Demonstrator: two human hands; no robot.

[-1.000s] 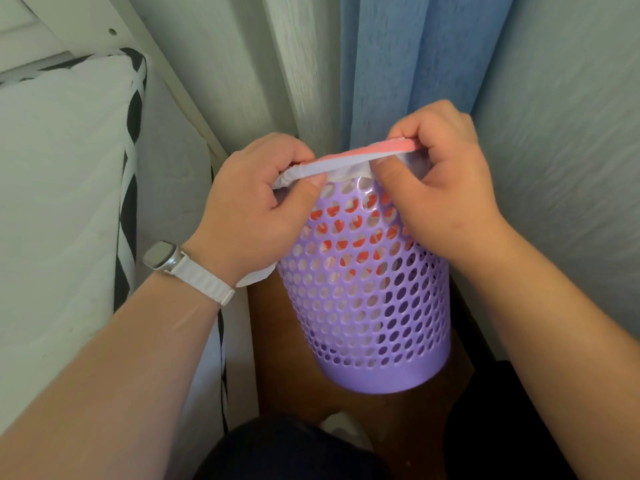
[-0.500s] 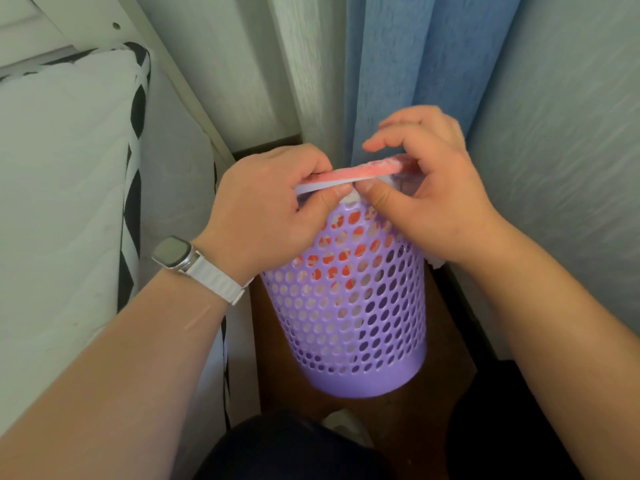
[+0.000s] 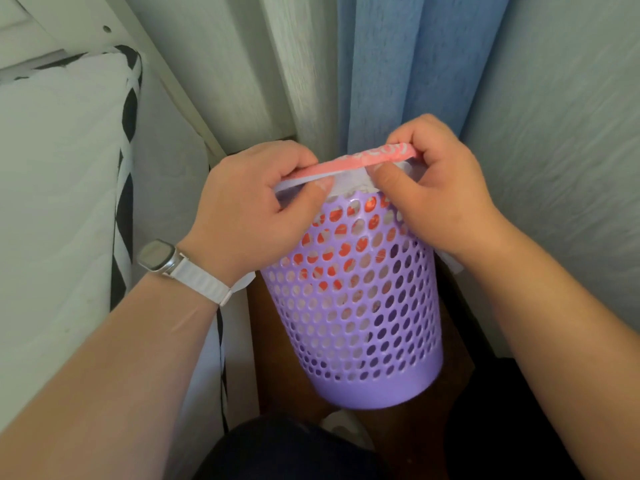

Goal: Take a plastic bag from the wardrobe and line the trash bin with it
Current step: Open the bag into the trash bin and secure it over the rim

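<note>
Trash bin (image 3: 353,306): lilac plastic, round, tapered, wall full of round holes, solid band at base; stands on brown wood floor (image 3: 277,358) beside a white quilted bed (image 3: 52,168). Plastic bag (image 3: 367,161): thin film, white w/ pink-red print, hangs inside the bin, red showing thru the holes, mouth edge stretched flat just above the rim. Left hand (image 3: 249,206) and right hand (image 3: 440,199) each pinch that edge, thumbs in front, fingers curled behind. Smartwatch (image 3: 156,256), ribbed white strap, on left wrist. Blue woven curtain (image 3: 398,64) behind.

Soft, even light is filling the scene, faint glare is glinting off the bin (image 3: 353,341), the floor (image 3: 273,358) at six o'clock is sitting in shadow, and the edges are bowing.
</note>
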